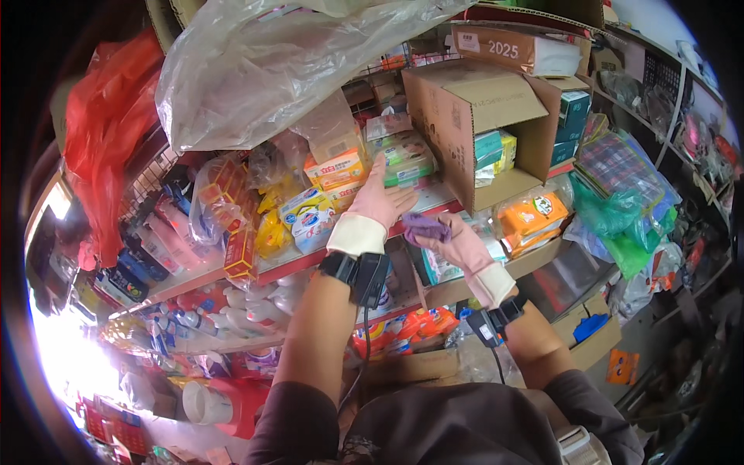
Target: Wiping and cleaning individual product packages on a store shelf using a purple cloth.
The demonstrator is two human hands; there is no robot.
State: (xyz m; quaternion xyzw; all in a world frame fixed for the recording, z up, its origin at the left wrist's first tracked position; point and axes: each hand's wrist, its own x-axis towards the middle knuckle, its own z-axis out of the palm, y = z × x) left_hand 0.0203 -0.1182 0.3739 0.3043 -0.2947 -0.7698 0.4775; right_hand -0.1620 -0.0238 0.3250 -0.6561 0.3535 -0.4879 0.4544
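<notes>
My left hand point(378, 203), in a pink glove with a cream cuff, is spread with its palm up beside orange-and-white boxes point(336, 170) and a green plastic pack point(407, 157). Nothing is in it. To its right, my right hand point(459, 241), gloved alike, grips a crumpled purple cloth point(427, 228) just above the red shelf edge. Below and right of the cloth lie a teal-and-white pack point(444, 264) and an orange pack point(533, 216). A blue-and-white pack point(308, 218) stands left of my left wrist.
An open cardboard box point(511, 186) stands right of my hands. A large clear plastic bag point(244, 81) hangs above, a red plastic bag point(107, 139) at the left. Pink bottles point(168, 238) line the left shelf. Lower shelves hold white bottles point(256, 311); a white bucket point(203, 402) is at lower left.
</notes>
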